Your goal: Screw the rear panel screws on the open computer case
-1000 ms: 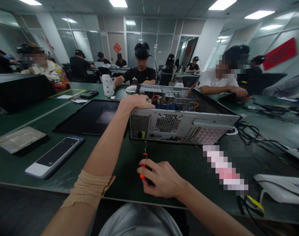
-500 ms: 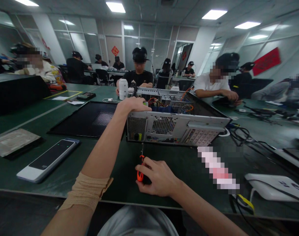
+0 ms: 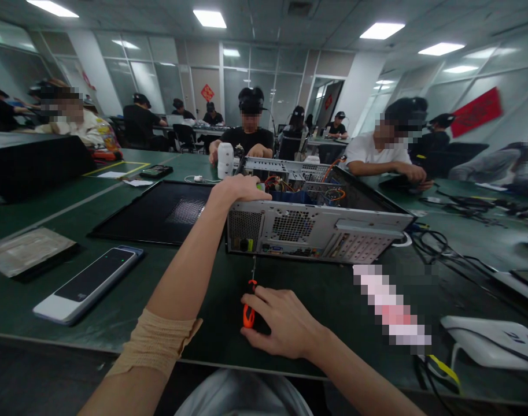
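Note:
An opened computer case (image 3: 313, 226) lies on the table with its rear panel facing me and its inside exposed upward. My left hand (image 3: 243, 189) grips the panel's top edge near the left corner, some fingers hidden inside the case. In front of the panel, my right hand (image 3: 285, 320) holds a screwdriver (image 3: 248, 315) by its orange-and-black handle. Its thin shaft points away from me, at the lower left edge of the panel. I cannot tell whether the tip touches a screw. Left of the case lies a black side panel (image 3: 155, 214).
A white-and-black handheld device (image 3: 88, 283) and a flat metal drive (image 3: 32, 251) lie to the left. To the right are black cables (image 3: 428, 240) and a white box (image 3: 491, 341). A white bottle-like object (image 3: 225, 160) stands behind the case. Co-workers sit across the table.
The whole view has shifted slightly, so things sit a little lower and further right. Both hands keep their places on the case and the screwdriver; the right fingers have moved slightly on the handle.

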Tool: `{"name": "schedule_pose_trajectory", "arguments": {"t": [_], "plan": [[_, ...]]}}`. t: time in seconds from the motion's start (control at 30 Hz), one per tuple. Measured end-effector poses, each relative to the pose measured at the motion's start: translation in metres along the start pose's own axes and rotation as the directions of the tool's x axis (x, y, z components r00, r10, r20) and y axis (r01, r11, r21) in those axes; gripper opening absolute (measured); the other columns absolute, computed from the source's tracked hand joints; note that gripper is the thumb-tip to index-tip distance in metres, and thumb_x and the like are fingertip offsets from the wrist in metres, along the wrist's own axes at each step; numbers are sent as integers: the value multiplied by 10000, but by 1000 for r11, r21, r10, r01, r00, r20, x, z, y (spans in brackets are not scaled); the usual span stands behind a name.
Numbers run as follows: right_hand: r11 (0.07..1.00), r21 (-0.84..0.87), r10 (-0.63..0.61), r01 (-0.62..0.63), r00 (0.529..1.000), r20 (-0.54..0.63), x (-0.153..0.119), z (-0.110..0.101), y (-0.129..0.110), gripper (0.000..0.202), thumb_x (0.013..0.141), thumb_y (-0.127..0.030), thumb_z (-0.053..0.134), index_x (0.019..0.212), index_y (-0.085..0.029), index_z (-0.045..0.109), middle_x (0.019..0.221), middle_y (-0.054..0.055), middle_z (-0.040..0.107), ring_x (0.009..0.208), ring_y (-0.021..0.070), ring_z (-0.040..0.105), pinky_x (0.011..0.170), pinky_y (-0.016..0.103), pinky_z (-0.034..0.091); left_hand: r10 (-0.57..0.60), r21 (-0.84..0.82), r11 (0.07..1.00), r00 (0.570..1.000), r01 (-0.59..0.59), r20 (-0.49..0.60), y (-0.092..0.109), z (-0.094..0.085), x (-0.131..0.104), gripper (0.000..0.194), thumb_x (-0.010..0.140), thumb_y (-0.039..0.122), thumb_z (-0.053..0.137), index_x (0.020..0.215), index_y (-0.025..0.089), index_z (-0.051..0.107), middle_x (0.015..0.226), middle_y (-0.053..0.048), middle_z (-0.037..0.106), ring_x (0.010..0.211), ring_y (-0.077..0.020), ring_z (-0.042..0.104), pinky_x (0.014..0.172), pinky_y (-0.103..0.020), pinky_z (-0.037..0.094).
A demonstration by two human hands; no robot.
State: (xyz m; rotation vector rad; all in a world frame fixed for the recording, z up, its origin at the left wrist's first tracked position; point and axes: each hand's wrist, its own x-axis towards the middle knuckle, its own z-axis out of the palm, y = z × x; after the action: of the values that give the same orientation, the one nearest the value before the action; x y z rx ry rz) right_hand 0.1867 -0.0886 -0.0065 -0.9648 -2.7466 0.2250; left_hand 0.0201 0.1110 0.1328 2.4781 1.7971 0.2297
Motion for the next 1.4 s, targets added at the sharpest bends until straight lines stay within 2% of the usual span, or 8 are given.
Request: {"name": "schedule_pose_trajectory", "arguments": {"t": [0.53, 0.67, 0.8, 1.03, 1.2, 1.27, 1.37, 1.4], "plan": [[1000, -3, 0, 0, 1000, 17, 0, -1, 0, 470, 904, -525, 561, 1210, -169, 570, 1006, 70, 650, 863, 221, 628, 732, 318, 435, -17, 28, 999, 999, 16, 37, 5, -5, -7, 832, 760, 707, 500, 1428, 211, 525, 1410, -136, 560, 1232, -403, 524, 991, -508, 409], [1000, -13, 1, -1, 1000, 6, -1, 0, 1, 466, 898, -551, 571, 1157, -164, 590, 965, 57, 657, 824, 205, 616, 716, 313, 418, -8, 36, 999, 998, 6, 58, 7, -8, -9, 860, 766, 707, 486, 1457, 195, 490, 1437, -144, 533, 1257, -399, 501, 1013, -506, 392], [998, -57, -1, -1, 999, -37, -1, 3, 2, 465, 910, -603, 535, 1031, -162, 621, 890, 51, 629, 775, 188, 564, 684, 309, 391, -16, 31, 999, 998, 14, 65, 5, -7, -8, 845, 764, 728, 484, 1451, 237, 497, 1440, -115, 535, 1266, -385, 494, 1023, -499, 383], [974, -176, 119, -144, 982, -146, 2, -4, 2, 444, 956, -577, 471, 909, -159, 611, 942, 84, 556, 866, 222, 489, 759, 360, 392, 51, -38, 998, 999, -51, -10, 0, -1, -2, 767, 734, 702, 563, 1339, 234, 620, 1318, -152, 625, 1168, -418, 553, 942, -538, 420], [951, -144, 248, -273, 954, -169, 4, -9, 6, 421, 954, -558, 486, 825, -168, 577, 954, 83, 536, 891, 236, 496, 801, 389, 402, 42, -62, 997, 999, -42, -7, 1, -3, -3, 735, 728, 718, 570, 1275, 235, 657, 1296, -141, 640, 1146, -411, 571, 929, -519, 427], [941, -110, 304, -320, 942, -145, 5, -9, 10, 339, 927, -500, 560, 873, -165, 563, 994, 83, 531, 876, 225, 523, 773, 365, 421, 52, -78, 995, 998, -54, -26, 0, -2, -3, 710, 730, 703, 583, 1247, 224, 672, 1286, -148, 647, 1132, -414, 577, 918, -528, 430], [936, -79, 334, -343, 937, -104, 10, -11, 20, 105, 913, -247, 554, 971, -163, 531, 1065, 86, 534, 840, 192, 562, 706, 315, 436, 70, -152, 985, 994, -81, -78, -4, 0, 0, 617, 744, 628, 613, 1164, 188, 717, 1202, -156, 684, 1058, -382, 617, 882, -485, 457], [940, -78, 325, -333, 941, -97, 12, -12, 23, 91, 905, -186, 530, 993, -163, 521, 1075, 85, 539, 845, 189, 571, 710, 312, 442, 70, -205, 974, 991, -93, -114, -6, 1, 1, 550, 753, 580, 625, 1107, 175, 740, 1139, -152, 706, 1012, -358, 637, 858, -453, 470]]}}
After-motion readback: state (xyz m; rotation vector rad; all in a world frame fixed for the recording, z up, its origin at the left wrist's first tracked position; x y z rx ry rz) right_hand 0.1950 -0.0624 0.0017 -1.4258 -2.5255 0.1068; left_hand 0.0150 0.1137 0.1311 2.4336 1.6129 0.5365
